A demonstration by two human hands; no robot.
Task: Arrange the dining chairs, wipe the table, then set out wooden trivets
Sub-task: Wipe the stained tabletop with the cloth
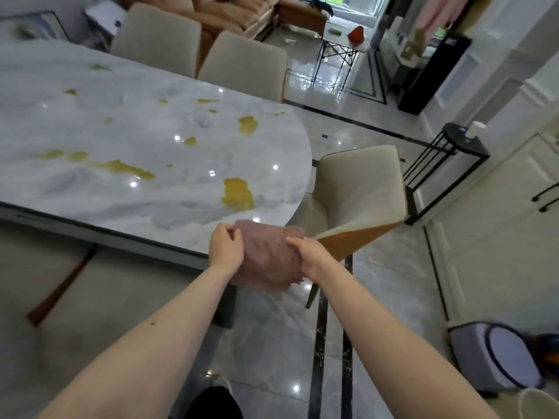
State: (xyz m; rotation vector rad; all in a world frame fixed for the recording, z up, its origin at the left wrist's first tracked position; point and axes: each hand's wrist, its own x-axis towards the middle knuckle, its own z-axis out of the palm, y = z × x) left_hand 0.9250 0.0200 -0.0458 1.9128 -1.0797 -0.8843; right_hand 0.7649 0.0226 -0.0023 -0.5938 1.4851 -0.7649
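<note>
A dusty-pink cloth (pixel 267 258) hangs between my two hands just off the near corner of the marble dining table (pixel 90 189). My left hand (pixel 225 247) pinches its upper left edge, and my right hand (pixel 305 258) grips its right edge. Yellow patches, such as the yellow patch (pixel 237 193) near the cloth, dot the tabletop. A beige dining chair (pixel 360 189) with an orange back stands at the table's rounded end. Two more beige chairs (pixel 245 66) stand along the far side. No wooden trivets are in view.
A black metal side stand (pixel 447 164) is right of the end chair. A grey bin (pixel 496 358) sits on the floor at lower right. A chair (pixel 63 285) is tucked under the near table edge. A sofa (pixel 223 10) and a folding table (pixel 338 43) lie beyond.
</note>
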